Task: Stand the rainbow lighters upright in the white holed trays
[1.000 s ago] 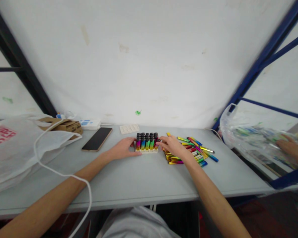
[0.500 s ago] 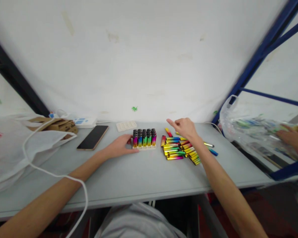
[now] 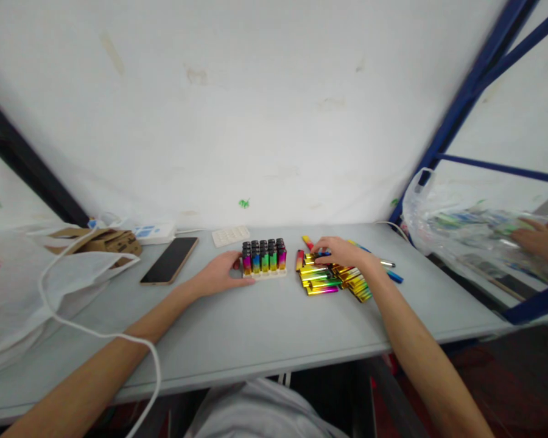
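Rows of upright lighters with black tops and bright rainbow bodies stand in a white slotted tray. My left hand grips the tray's left side, thumb along the front edge and fingers curled behind. To the right lies a loose pile of shiny gold and multicoloured lighters. Over the back of this pile is my right hand, palm down, its fingers closed on a bluish lighter. The hand and wrist hide part of the pile.
Behind the filled tray lies another white slotted tray. A phone, a cardboard piece, a white plastic bag and a white cable occupy the left. Beyond the blue frame, another person's hand touches plastic-wrapped items.
My right hand has come down from above the pile, and its fingers have closed on a lighter there. My left hand stays at the tray. The camera view has shifted slightly.
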`<state>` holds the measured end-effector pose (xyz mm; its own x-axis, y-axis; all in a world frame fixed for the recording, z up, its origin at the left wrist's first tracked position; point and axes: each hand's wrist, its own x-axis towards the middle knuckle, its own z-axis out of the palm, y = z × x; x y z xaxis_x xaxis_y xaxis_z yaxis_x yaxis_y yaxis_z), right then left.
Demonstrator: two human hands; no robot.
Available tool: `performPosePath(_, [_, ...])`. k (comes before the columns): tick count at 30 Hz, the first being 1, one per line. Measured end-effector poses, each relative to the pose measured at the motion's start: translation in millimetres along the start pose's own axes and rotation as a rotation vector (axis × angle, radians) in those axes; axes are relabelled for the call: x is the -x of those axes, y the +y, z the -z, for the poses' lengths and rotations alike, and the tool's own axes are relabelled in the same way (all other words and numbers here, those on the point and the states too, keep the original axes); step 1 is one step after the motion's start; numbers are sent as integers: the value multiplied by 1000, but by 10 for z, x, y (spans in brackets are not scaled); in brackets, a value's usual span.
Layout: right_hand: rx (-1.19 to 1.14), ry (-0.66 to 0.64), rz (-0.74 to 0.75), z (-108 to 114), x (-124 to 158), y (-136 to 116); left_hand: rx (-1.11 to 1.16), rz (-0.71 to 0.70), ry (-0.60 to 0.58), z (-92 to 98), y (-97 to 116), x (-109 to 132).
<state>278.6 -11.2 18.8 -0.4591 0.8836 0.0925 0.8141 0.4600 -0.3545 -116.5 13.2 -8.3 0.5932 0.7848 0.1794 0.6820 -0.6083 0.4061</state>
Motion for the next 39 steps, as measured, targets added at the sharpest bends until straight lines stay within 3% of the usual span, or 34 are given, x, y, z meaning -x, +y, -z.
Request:
performPosePath(7, [-19, -41, -1, -52, -44, -126, 14, -15, 21, -4, -1, -3])
performPosePath(13, [-91, 16, 10, -62, -29, -52, 18, -20, 35, -16, -11, 7])
performPosePath(19, [-156, 217, -48, -46, -44, -54, 13, -15, 36, 4, 22, 27])
performPosePath(23, [-395, 432, -93, -106, -103, -176, 4, 13, 23, 8, 29, 22])
performPosePath(25, [-533, 472, -98, -174, -157, -248, 9, 14, 21, 2, 24, 20])
performPosePath(30, [-700, 479, -92, -313, -258, -484, -4, 1, 50, -26, -3, 24])
performPosePath(35, [-978, 322, 2, -351, -257, -771, -24, 5, 90, -63, 17, 27])
performPosePath(39, [-1187, 285, -54, -376, -271, -918, -24, -18, 112, -106, 84, 0])
